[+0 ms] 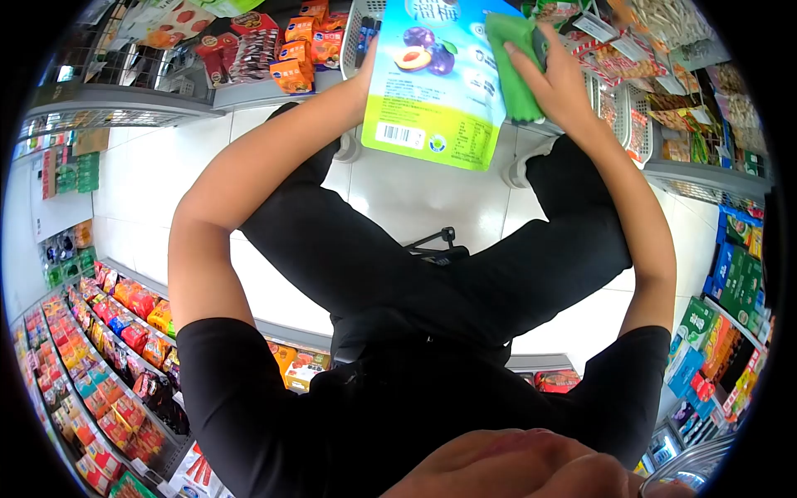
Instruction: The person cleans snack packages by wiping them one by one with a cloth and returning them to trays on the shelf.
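A large blue and green pouch point(440, 91) with plums printed on it hangs upright in front of the shelf. My left hand point(365, 70) is at its left edge, with the fingers hidden behind the pouch. On the right side, my right hand point(554, 76) presses a green cloth point(513, 70) against the pouch's edge, its fingers closed on the cloth. The pouch's barcode is near its lower left corner.
Orange snack packets point(292, 66) lie on the shelf at the upper left, beside a white basket point(350, 50). More white baskets point(635, 124) with packets stand at the upper right. Shelves of snacks point(124, 357) line the lower left. My knees flank the tiled floor point(415, 195).
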`<state>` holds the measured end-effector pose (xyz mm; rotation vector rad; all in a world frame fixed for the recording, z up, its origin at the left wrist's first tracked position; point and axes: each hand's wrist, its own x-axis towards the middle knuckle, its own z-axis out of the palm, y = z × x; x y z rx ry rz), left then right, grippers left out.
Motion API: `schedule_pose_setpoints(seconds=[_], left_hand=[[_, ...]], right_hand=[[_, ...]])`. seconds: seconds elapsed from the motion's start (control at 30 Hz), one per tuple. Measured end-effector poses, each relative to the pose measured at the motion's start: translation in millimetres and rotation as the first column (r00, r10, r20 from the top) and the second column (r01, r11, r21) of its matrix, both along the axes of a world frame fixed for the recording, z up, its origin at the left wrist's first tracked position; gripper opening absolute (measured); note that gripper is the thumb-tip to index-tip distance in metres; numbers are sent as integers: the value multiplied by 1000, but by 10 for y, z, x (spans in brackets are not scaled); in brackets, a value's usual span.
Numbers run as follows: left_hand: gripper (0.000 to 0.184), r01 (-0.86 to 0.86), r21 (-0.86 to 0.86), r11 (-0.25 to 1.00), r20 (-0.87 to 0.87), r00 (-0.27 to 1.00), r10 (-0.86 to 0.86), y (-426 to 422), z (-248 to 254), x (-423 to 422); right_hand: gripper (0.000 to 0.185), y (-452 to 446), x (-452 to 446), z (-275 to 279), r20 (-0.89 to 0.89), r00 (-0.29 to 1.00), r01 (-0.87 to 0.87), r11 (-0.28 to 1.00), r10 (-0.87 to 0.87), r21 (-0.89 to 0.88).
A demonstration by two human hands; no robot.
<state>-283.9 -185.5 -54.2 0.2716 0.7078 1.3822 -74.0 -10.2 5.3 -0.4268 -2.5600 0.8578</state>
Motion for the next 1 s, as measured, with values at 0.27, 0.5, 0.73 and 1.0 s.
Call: schedule_pose_setpoints(seconds=[0.27, 0.5, 0.73, 1.0], left_hand=[[76, -48, -182, 982, -108, 994, 28, -142, 262, 406], [66, 123, -240, 963, -133, 978, -158, -105, 185, 499], [81, 364, -161, 917, -345, 850, -398, -51, -169, 143], [65, 212, -195, 957, -521, 804, -285, -123, -28, -165]], right_hand=[[41, -325, -1, 79, 131, 909, -395, 918, 395, -28], [32, -336, 40, 159, 81, 882, -444, 876, 464, -187], [39, -351, 28, 203, 26, 788, -615, 788, 616, -25], [45, -357, 11, -18, 103, 796, -578, 800, 596, -164]])
